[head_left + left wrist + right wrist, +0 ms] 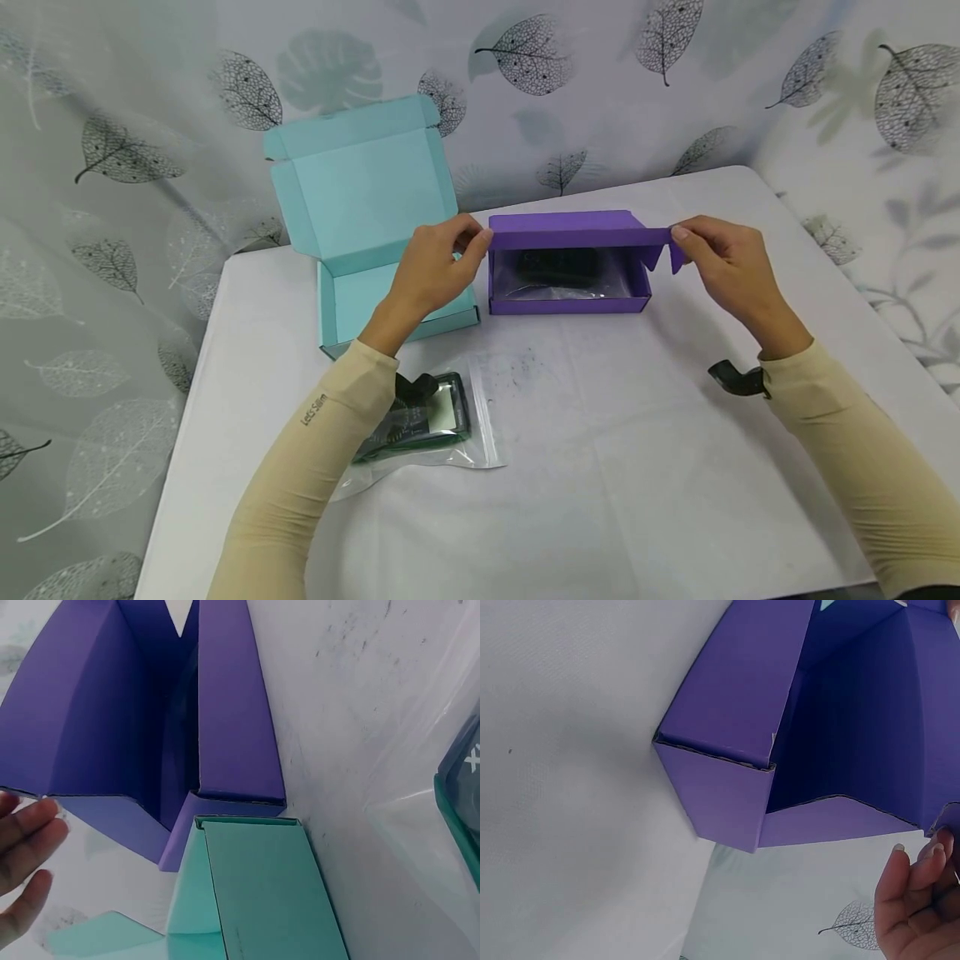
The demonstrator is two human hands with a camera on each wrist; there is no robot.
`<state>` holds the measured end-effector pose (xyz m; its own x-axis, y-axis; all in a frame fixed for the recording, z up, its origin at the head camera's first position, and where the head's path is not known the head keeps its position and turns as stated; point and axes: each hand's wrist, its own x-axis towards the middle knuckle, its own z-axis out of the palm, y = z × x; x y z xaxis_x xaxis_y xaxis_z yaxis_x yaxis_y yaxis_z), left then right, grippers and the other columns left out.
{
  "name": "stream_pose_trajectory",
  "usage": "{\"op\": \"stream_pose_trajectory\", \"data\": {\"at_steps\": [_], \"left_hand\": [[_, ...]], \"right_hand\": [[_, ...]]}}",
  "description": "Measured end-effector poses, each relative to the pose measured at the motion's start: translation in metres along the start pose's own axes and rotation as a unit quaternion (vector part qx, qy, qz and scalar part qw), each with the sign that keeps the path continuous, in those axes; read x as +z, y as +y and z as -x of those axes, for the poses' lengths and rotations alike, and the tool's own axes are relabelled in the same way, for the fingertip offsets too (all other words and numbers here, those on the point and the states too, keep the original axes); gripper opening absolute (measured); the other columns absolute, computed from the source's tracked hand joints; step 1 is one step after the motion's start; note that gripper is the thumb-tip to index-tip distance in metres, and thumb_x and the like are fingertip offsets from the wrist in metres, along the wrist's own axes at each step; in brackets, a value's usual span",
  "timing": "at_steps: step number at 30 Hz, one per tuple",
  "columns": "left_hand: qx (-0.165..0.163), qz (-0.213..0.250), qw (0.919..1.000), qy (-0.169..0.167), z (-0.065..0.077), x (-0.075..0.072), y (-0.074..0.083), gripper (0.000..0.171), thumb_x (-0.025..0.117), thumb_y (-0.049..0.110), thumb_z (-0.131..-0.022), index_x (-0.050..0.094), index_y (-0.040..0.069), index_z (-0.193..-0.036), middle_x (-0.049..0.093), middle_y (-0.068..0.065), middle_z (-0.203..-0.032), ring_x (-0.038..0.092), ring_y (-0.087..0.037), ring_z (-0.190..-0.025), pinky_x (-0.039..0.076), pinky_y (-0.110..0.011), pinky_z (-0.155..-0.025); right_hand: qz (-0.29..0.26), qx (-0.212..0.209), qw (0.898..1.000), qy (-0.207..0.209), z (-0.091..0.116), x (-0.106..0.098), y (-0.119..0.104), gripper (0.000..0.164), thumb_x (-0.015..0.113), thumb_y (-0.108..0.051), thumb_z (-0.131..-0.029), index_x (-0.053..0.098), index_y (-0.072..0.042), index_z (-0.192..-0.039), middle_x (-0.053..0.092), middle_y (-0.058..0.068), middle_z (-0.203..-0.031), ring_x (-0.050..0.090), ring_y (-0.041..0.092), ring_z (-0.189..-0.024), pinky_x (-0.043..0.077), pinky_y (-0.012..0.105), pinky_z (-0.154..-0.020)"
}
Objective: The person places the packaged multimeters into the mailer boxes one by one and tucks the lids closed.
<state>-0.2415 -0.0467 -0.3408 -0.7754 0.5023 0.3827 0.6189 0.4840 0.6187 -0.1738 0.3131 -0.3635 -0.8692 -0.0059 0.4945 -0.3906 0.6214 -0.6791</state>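
Note:
A purple cardboard box (570, 307) stands at the back of the table with its lid (577, 237) partly lowered over it. Inside lies a dark item in clear plastic (558, 267); its kind is hidden in the lid's shade. My left hand (431, 271) pinches the lid's front left corner between thumb and fingers. At the opposite corner, my right hand (731, 262) pinches the lid near its tuck flap (677, 254). The right wrist view shows those fingertips (937, 844) at the lid's edge, with the box side beside them.
A teal box (397, 325) stands left of the purple one, its lid (371, 192) raised. Nearer me, partly under my left forearm, lies a clear zip bag (483, 425) with a dark, green-edged device (450, 408) inside. A leaf-print curtain (562, 125) hangs behind the table.

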Motion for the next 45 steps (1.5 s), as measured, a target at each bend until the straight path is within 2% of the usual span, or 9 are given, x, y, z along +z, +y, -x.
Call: {"op": "stream_pose_trajectory", "data": {"at_steps": [5, 11, 18, 26, 31, 38, 45], "left_hand": [[-0.010, 0.011, 0.9999, -0.007, 0.003, -0.001, 0.000, 0.026, 0.048, 0.035, -0.096, 0.063, 0.014, -0.090, 0.056, 0.009, -0.067, 0.055, -0.004, -0.070, 0.045, -0.026, -0.070], [0.003, 0.023, 0.9995, -0.020, 0.006, -0.001, -0.003, 0.024, 0.050, 0.033, -0.096, 0.063, 0.016, -0.085, 0.054, 0.008, -0.066, 0.056, -0.004, -0.073, 0.044, -0.027, -0.073], [0.020, 0.015, 0.9994, -0.026, 0.008, 0.001, -0.005, 0.023, 0.049, 0.032, -0.096, 0.062, 0.018, -0.083, 0.052, 0.007, -0.065, 0.053, -0.005, -0.068, 0.044, -0.026, -0.072], [0.028, 0.013, 0.9993, -0.024, 0.010, 0.003, -0.008, 0.023, 0.051, 0.030, -0.096, 0.061, 0.018, -0.080, 0.052, 0.008, -0.064, 0.054, -0.005, -0.070, 0.045, -0.029, -0.067], [0.024, 0.017, 0.9992, -0.028, 0.011, 0.003, -0.008, 0.022, 0.051, 0.029, -0.096, 0.060, 0.018, -0.078, 0.050, 0.007, -0.061, 0.052, -0.007, -0.064, 0.042, -0.028, -0.062], [0.022, 0.007, 0.9988, -0.043, 0.012, 0.004, -0.008, 0.023, 0.052, 0.028, -0.095, 0.061, 0.018, -0.077, 0.055, 0.010, -0.067, 0.055, -0.003, -0.069, 0.042, -0.027, -0.063], [0.002, 0.011, 0.9979, -0.064, 0.014, 0.004, -0.008, 0.027, 0.052, 0.029, -0.095, 0.056, 0.015, -0.073, 0.047, 0.003, -0.060, 0.044, -0.014, -0.054, 0.034, -0.029, -0.051]], "right_hand": [[0.010, 0.013, 1.000, -0.005, 0.002, 0.000, 0.000, 0.022, 0.055, -0.021, -0.095, 0.070, -0.005, -0.091, 0.059, 0.007, -0.068, 0.047, 0.013, -0.060, 0.030, 0.026, -0.049], [0.010, 0.020, 1.000, -0.013, 0.005, 0.001, 0.002, 0.023, 0.055, -0.023, -0.095, 0.070, -0.005, -0.092, 0.060, 0.005, -0.066, 0.049, 0.013, -0.058, 0.031, 0.025, -0.049], [0.004, 0.031, 0.999, -0.028, 0.008, 0.001, 0.002, 0.023, 0.054, -0.022, -0.095, 0.069, -0.005, -0.093, 0.061, 0.006, -0.067, 0.053, 0.014, -0.066, 0.037, 0.025, -0.058], [0.012, 0.030, 0.999, -0.037, 0.010, 0.002, 0.004, 0.022, 0.055, -0.022, -0.095, 0.070, -0.005, -0.094, 0.062, 0.005, -0.069, 0.056, 0.013, -0.067, 0.041, 0.022, -0.059], [0.016, 0.035, 0.998, -0.044, 0.011, 0.003, 0.006, 0.022, 0.055, -0.023, -0.095, 0.070, -0.007, -0.095, 0.062, 0.005, -0.070, 0.057, 0.013, -0.068, 0.041, 0.022, -0.059], [0.028, 0.049, 0.997, -0.056, 0.013, 0.004, 0.006, 0.022, 0.055, -0.025, -0.095, 0.070, -0.009, -0.094, 0.063, 0.004, -0.069, 0.056, 0.013, -0.068, 0.039, 0.025, -0.058], [0.025, 0.051, 0.996, -0.065, 0.015, 0.005, 0.008, 0.022, 0.056, -0.025, -0.094, 0.070, -0.008, -0.091, 0.063, 0.004, -0.067, 0.055, 0.014, -0.066, 0.037, 0.026, -0.059]]}}
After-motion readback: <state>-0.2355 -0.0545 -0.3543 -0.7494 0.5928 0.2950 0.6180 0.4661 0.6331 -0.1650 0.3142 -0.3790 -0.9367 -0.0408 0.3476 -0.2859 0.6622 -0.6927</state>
